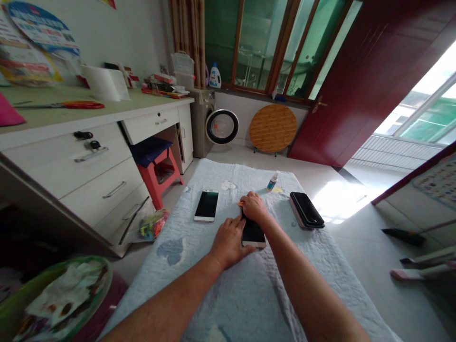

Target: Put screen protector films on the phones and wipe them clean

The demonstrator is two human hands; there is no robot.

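The black phone (253, 233) lies flat on the blue cloth (221, 270), just below the middle of the frame. The left hand (230, 240) rests along its near left side, fingers a little spread and thumb at the bottom edge, I think so it won't slide. The right hand (252, 207) is at the far end, fingers bunched on a small orange cloth (240, 204) pressed there, as if for rubbing. To the left is a white phone (206, 205), face up and apart from the hands. A little spray bottle (272, 181) stands beyond the right hand, maybe to be easy to grab. Over to the right, dark phones (307, 210) sit stacked, perhaps to save room.
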